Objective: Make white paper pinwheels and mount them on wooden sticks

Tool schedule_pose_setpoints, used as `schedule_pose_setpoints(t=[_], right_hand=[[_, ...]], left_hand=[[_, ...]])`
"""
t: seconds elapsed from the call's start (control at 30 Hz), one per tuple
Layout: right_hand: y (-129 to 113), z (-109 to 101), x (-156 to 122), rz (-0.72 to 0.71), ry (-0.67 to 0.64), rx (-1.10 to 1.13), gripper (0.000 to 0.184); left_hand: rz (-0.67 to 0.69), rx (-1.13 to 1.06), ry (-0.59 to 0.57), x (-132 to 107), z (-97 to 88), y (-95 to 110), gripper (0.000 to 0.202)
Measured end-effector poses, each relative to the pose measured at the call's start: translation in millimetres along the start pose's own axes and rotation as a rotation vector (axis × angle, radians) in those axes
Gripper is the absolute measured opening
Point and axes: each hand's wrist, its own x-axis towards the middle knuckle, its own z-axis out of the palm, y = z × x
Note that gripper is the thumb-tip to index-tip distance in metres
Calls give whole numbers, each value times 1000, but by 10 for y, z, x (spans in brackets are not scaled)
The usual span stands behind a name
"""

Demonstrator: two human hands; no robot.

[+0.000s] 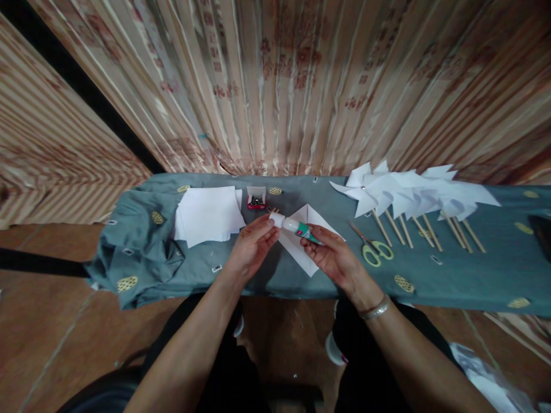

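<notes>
My right hand [329, 252] grips a green and white glue stick [305, 230], its white end pointing left. The glue stick's white cap [276, 219] is pinched between the fingers of my left hand [257, 238]. Cap and stick are end to end; whether they touch I cannot tell. Beneath both hands lies a white paper square [309, 265] with crease lines, partly covered by them. Just beyond my left fingers, a small red and white box [257, 198] of dark metal pins or tacks sits open. Scissors [373, 248] with light green handles rest right of my right hand.
A stack of white paper sheets [209, 215] lies on the left of the cloth-covered table [370, 284]. Several white paper pinwheels [408, 192] on wooden sticks overlap at the right. A dark object [541, 232] sits at the far right edge. Curtains [275, 86] hang behind.
</notes>
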Motion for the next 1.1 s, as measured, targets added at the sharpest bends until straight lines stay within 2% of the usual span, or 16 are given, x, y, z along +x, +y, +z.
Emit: schedule_pose_setpoints(t=[0.13, 0.3, 0.4, 0.6, 0.87, 1.1], right_hand=[[-56, -21, -8, -14, -2, -5, 26], [-86, -55, -16, -63, 3, -58, 28], [-59, -56, -18, -100, -3, -115, 31], [-20, -74, -7, -138, 9, -197, 38], [-32, -108, -14, -146, 31, -346, 39], [-33, -142, -8, -144, 35, -435, 37]], left_hand=[[86, 58, -6, -5, 8, -20, 32], [315, 430, 3, 5, -49, -75, 29], [405, 579, -49, 15, -103, -102, 32], [453, 709, -84, 6, -145, -92, 31], [592, 893, -164, 11, -198, -58, 27], [548, 978, -204, -38, -177, -17, 23]])
